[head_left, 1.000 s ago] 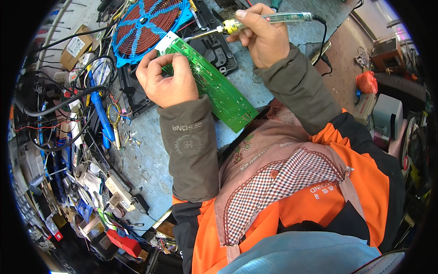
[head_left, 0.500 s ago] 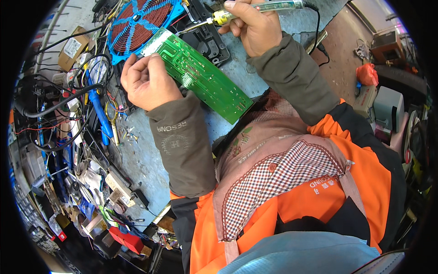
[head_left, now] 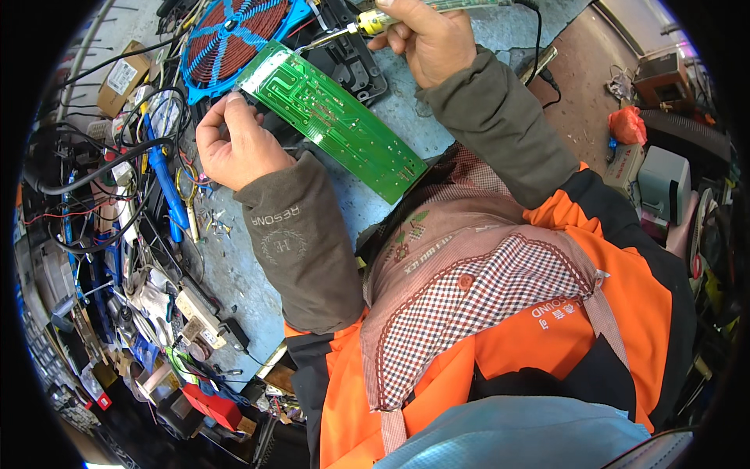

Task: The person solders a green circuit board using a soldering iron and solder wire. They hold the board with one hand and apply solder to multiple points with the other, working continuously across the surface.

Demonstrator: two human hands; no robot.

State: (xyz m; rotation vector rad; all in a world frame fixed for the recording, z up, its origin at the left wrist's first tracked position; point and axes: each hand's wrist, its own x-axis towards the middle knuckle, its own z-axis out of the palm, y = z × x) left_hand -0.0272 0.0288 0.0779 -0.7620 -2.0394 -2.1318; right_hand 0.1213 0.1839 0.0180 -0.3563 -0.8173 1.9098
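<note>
A long green circuit board lies slantwise before me, its trace side facing up. Its far left corner meets the pinched thumb and fingers of my left hand; the grip's underside is hidden. My right hand is closed round a soldering iron with a clear handle and a yellow collar. The iron's bent metal tip reaches the board's far edge, near its upper end; whether it touches cannot be made out. Beyond the board sit a blue-framed round coil with dark red windings and a black plastic housing.
Cables, a blue tool and a small cardboard box crowd the bench's left side. A pale power strip and a red box sit nearer. The iron's black cord hangs at the bench's right edge.
My left hand has shifted left, from over the board's edge to its corner. The board has moved slightly left and tilted, losing its bright glare. The iron has moved a little left too.
</note>
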